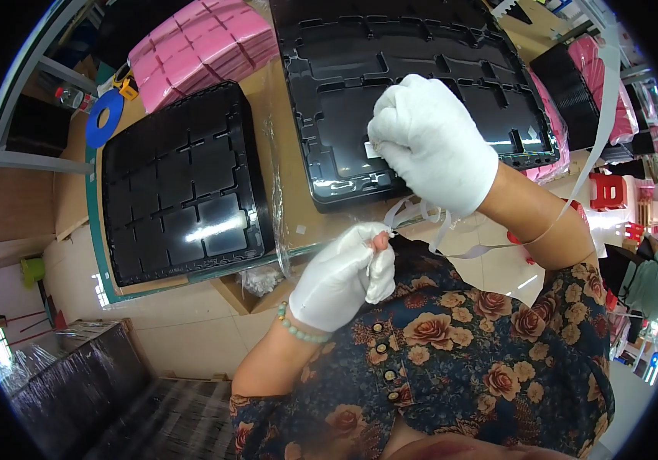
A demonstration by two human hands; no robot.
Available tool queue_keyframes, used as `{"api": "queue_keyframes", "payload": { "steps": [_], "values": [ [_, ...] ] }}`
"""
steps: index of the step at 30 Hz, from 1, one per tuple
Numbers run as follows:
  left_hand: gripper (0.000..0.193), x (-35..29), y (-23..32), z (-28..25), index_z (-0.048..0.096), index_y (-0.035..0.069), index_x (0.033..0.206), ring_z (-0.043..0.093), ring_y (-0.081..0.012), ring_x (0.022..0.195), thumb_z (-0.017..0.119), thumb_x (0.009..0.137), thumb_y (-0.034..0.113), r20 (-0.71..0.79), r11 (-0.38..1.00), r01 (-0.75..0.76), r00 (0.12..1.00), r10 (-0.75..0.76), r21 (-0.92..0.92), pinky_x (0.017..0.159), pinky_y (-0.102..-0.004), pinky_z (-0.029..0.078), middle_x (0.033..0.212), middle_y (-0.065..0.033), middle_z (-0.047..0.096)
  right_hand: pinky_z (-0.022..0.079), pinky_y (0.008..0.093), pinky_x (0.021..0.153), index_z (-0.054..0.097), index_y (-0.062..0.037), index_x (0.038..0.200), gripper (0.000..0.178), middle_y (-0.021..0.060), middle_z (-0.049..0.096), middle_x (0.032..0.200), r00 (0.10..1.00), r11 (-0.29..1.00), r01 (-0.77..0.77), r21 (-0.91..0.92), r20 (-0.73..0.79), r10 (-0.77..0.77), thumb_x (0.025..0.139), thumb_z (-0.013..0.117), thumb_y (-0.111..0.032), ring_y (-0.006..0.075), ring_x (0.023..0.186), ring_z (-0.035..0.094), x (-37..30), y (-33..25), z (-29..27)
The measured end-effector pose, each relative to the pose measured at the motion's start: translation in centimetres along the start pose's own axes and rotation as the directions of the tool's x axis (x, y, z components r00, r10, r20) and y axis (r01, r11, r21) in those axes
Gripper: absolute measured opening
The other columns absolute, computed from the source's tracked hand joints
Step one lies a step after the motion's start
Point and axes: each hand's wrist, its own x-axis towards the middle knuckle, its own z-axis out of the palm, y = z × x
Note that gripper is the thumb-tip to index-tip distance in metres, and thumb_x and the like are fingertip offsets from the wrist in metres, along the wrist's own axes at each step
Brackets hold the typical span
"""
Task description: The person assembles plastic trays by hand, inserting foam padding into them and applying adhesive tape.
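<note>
My right hand (pixel 438 146), in a white glove, is closed above a large black plastic tray (pixel 344 107) with moulded compartments. A small white label (pixel 371 150) shows at its fingertips, close to the tray's surface. Lower down, just off the table's front edge, my left hand (pixel 335 274) is gloved too, with a bare thumb tip showing. Its fingers pinch the end of a long white strip (pixel 607 107). That strip curls between my hands, passes by my right forearm and rises to the upper right. Another small white label sits near the tray's right end.
A stack of black trays (pixel 179 184) lies at the left, with a blue tape ring (pixel 104 119) behind it. Pink-wrapped stacks (pixel 199 50) stand at the back. Clear plastic film (pixel 274 153) hangs over the table edge. Wrapped dark stacks (pixel 76 383) stand on the floor, lower left.
</note>
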Motion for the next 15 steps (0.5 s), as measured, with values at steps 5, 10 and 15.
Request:
{"api": "queue_keyframes", "payload": {
  "steps": [5, 10, 15],
  "values": [
    [0.02, 0.2, -0.3, -0.9, 0.054, 0.004, 0.105, 0.043, -0.0143, 0.057, 0.049, 0.1, 0.023, -0.026, 0.997, 0.009, 1.0, -0.011, -0.073, 0.054, -0.0286, 0.035, 0.073, -0.0024, 0.047, 0.051, 0.0393, 0.071, 0.066, -0.0048, 0.074, 0.004, 0.0111, 0.063, 0.078, 0.992, 0.986, -0.116, 0.118, -0.034, 0.121, 0.076, 0.063, -0.007, 0.031, 0.075, 0.061, 0.2, 0.6, 0.6],
    [0.018, 0.6, -0.2, -1.2, 0.054, 0.005, 0.103, 0.043, -0.0152, 0.058, 0.049, 0.1, 0.022, -0.062, 0.998, -0.012, 0.998, 0.007, -0.069, 0.055, -0.0293, 0.035, 0.073, -0.0025, 0.048, 0.053, 0.0416, 0.072, 0.068, -0.0045, 0.078, 0.014, 0.016, 0.065, 0.081, 0.967, 0.964, -0.254, 0.079, 0.022, 0.253, 0.081, 0.057, -0.012, 0.0334, 0.076, 0.065, 1.5, 1.0, 0.7],
    [0.016, 0.8, -0.1, -1.8, 0.055, 0.007, 0.102, 0.043, -0.0156, 0.057, 0.049, 0.1, 0.022, -0.076, 0.993, -0.038, 0.997, 0.03, -0.112, 0.055, -0.0293, 0.034, 0.073, -0.0026, 0.048, 0.053, 0.0404, 0.072, 0.068, -0.0056, 0.083, 0.011, 0.0146, 0.064, 0.08, 0.975, 0.976, -0.184, 0.119, -0.099, 0.196, 0.08, 0.059, -0.012, 0.0325, 0.077, 0.064, 1.1, 1.5, 1.3]
  ]
}}
